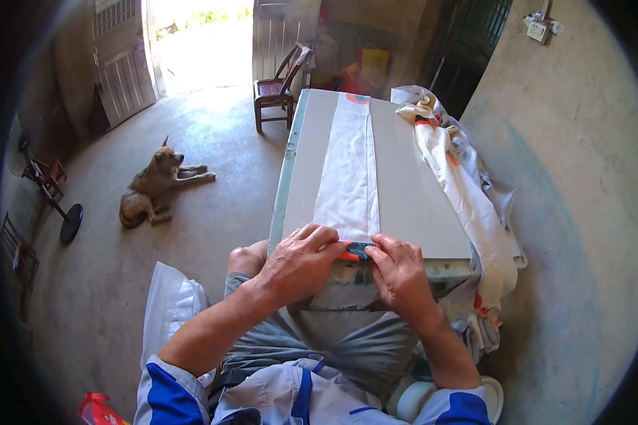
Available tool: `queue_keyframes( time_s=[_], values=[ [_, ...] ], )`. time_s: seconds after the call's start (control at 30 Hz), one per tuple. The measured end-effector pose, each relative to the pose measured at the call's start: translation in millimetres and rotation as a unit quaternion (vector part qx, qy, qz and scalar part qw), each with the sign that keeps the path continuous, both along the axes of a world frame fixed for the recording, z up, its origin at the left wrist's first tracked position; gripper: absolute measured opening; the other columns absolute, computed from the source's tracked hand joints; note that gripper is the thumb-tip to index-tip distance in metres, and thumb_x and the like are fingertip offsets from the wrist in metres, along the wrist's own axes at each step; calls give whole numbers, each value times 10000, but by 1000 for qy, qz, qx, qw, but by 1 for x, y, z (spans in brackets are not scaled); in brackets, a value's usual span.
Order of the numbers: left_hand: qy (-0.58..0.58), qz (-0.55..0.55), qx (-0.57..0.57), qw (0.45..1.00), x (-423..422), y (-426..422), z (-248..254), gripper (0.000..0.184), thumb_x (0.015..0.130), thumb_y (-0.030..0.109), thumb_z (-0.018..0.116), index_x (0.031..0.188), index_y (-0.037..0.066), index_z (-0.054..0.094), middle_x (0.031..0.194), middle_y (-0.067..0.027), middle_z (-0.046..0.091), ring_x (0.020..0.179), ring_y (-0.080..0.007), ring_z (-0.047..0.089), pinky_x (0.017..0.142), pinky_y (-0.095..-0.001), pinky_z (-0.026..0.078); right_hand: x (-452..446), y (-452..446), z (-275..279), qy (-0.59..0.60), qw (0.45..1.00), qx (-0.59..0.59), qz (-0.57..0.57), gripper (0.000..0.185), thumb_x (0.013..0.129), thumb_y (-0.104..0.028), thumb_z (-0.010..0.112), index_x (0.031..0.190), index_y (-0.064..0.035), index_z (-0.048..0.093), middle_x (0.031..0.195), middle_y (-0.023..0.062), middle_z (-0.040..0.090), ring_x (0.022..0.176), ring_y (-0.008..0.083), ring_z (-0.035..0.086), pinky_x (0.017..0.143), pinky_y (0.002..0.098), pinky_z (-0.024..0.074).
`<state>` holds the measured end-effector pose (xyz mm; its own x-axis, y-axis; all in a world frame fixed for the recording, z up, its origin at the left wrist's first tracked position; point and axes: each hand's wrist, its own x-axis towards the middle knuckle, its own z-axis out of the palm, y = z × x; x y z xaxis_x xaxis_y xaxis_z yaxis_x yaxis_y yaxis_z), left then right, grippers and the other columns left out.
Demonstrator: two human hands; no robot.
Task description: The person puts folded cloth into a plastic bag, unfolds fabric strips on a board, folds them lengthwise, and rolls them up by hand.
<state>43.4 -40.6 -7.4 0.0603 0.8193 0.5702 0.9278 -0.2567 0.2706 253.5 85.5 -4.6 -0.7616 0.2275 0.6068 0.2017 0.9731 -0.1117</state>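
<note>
A long white cloth strip (346,166) lies lengthwise on the table, with a fold line along its right side. Its near end, at the table's front edge, shows an orange and dark patterned band. My left hand (298,261) pinches the left corner of that end, fingers bent over it. At the right corner, my right hand (401,275) grips the cloth between thumb and fingers. The part of the strip under my fingertips is hidden.
The pale tabletop (411,191) carries a heap of crumpled white cloth (450,166) that hangs over its right edge. A dog (156,183) lies on the floor at left. Beyond stand a wooden chair (278,88) and an open door (124,71). A fan (69,223) is far left.
</note>
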Motion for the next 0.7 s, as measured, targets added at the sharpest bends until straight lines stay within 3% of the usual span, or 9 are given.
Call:
queue_keyframes(
  time_s=[0.3, 0.6, 0.7],
  values=[
    [-39, 5, 22, 999, -11, 1, 5, 234, 907, 83, 702, 1139, 66, 727, 1055, -128, 740, 1023, -309, 688, 927, -418, 564, -3, 10, 0, 47, 998, -37, -3, 275, 908, -78, 709, 1180, -41, 686, 1124, 126, 690, 1091, 325, 644, 937, 439, 473],
    [-97, 18, 33, 995, -27, 12, 7, 255, 911, 144, 728, 1140, 32, 713, 990, -158, 752, 971, -345, 706, 911, -448, 555, -14, 19, 2, 69, 992, -106, -25, 236, 960, -111, 696, 1186, -46, 676, 999, 128, 705, 950, 328, 643, 857, 436, 478],
    [-127, 51, -16, 991, -27, 11, 12, 284, 901, 178, 746, 1144, 34, 709, 941, -161, 748, 954, -342, 708, 894, -453, 549, -17, 20, 4, 71, 989, -124, -34, 248, 962, -108, 693, 1199, -37, 672, 991, 135, 707, 933, 336, 641, 857, 441, 492]
  ],
)
